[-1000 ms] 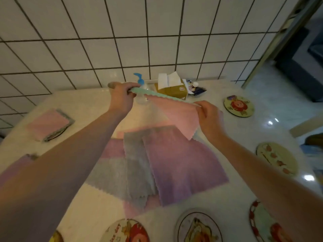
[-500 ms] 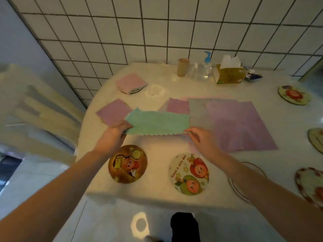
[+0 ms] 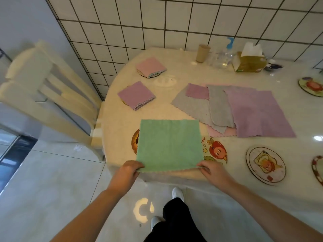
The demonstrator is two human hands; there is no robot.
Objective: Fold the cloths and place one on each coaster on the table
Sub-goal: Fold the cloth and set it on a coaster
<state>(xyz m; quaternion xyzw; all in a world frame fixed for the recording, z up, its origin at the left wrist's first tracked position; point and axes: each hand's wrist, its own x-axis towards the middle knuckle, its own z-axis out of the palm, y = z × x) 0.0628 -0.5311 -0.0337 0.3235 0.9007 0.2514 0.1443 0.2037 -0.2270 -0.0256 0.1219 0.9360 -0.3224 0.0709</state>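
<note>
Green cloth (image 3: pixel 169 145) lies spread flat at the near edge of the table (image 3: pixel 288 175), and you are holding it by its two near corners: your left hand (image 3: pixel 129 172) pinches the left corner, your right hand (image 3: pixel 212 172) pinches the right one. The cloth covers most of a brown coaster (image 3: pixel 135 142) on its left and the left part of a coaster with a red cartoon face (image 3: pixel 216 151) on its right. Further right along the near edge sits a round coaster with a yellow figure (image 3: pixel 265 165).

Past the green cloth, toward the middle of the table, unfolded cloths lie overlapping in a pile (image 3: pixel 236 109): grey, purple and pink. Toward the left edge, a folded purple cloth (image 3: pixel 136 97) rests on a coaster, and beyond it a folded pink cloth (image 3: pixel 150 66) rests on another.

At the far edge, against the tiled wall, stand a paper cup (image 3: pixel 202 53), a pump bottle (image 3: pixel 226 53) and a tissue box (image 3: pixel 250 62).
</note>
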